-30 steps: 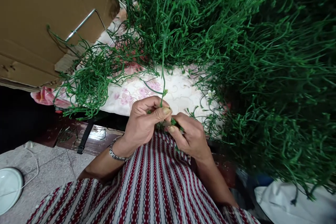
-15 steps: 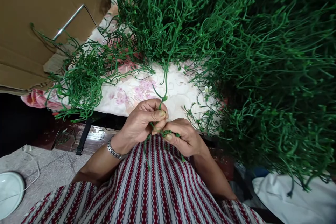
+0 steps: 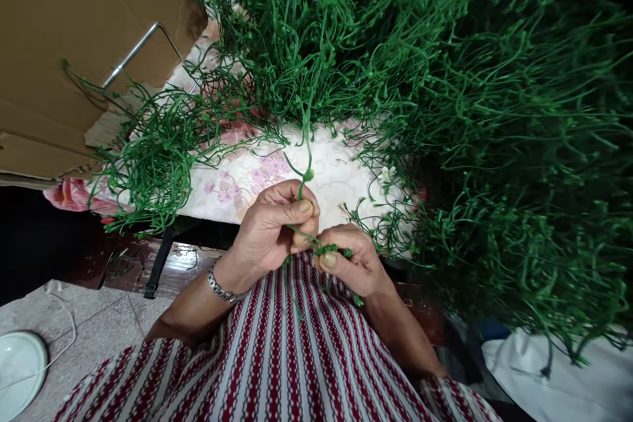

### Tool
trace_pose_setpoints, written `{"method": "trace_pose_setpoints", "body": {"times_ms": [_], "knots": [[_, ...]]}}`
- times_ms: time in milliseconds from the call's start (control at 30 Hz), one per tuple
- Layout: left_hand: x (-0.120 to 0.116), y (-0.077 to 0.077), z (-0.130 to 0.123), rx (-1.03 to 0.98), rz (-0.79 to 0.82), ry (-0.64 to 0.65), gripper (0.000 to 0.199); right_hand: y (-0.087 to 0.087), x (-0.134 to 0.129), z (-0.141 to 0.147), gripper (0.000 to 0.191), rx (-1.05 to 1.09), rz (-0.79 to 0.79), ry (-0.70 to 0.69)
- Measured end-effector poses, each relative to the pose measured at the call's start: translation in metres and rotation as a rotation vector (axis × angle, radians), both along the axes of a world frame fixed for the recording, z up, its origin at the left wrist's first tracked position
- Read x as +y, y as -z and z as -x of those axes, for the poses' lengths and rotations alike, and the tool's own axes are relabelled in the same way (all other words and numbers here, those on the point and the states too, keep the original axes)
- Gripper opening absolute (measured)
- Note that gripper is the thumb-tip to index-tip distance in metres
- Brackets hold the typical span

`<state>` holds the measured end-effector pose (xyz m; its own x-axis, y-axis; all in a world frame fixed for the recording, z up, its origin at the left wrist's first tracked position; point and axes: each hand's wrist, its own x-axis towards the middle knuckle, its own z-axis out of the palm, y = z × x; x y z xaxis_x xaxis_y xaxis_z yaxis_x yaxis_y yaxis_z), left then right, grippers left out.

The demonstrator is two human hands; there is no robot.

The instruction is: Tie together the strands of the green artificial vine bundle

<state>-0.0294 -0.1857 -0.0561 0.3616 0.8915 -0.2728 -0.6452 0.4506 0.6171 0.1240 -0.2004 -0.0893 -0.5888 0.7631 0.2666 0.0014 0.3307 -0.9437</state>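
My left hand [image 3: 279, 224] is closed, with thumb and forefinger pinching a thin green artificial plant stem [image 3: 308, 159]. That stem runs up from my fingers toward the big green heap and has a small bud-like joint just above them. Close beside it on the right, my right hand [image 3: 353, 260] is closed on a small bunch of green stems [image 3: 332, 250], whose knobbly ends show above the thumb. A thin green strand stretches between both hands. Loose stem ends hang below them in front of the striped garment; where these are joined is hidden by the fingers.
A large heap of green artificial stems [image 3: 475, 112] covers the back and right. A smaller pile [image 3: 153, 165] lies left on the floral cloth [image 3: 232, 188], near a cardboard box [image 3: 89, 20] and a bent metal bar [image 3: 131, 55]. A round white object [image 3: 22, 366] sits lower left.
My right hand has shifted slightly right, away from my left hand, and more of the strand between them shows. My left hand keeps its pinch on the stem.
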Motion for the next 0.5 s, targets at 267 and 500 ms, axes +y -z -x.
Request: {"method": "trace_pose_setpoints", "body": {"times_ms": [267,500], "knots": [[0.015,-0.012,0.005,0.296,-0.101,-0.033,0.014,-0.016,0.003,-0.016,0.011,-0.327,-0.337,0.668],[0.012,-0.003,0.001,0.412,-0.140,-0.126,0.015,-0.032,0.002,-0.032,0.014,-0.314,-0.509,0.856]]}}
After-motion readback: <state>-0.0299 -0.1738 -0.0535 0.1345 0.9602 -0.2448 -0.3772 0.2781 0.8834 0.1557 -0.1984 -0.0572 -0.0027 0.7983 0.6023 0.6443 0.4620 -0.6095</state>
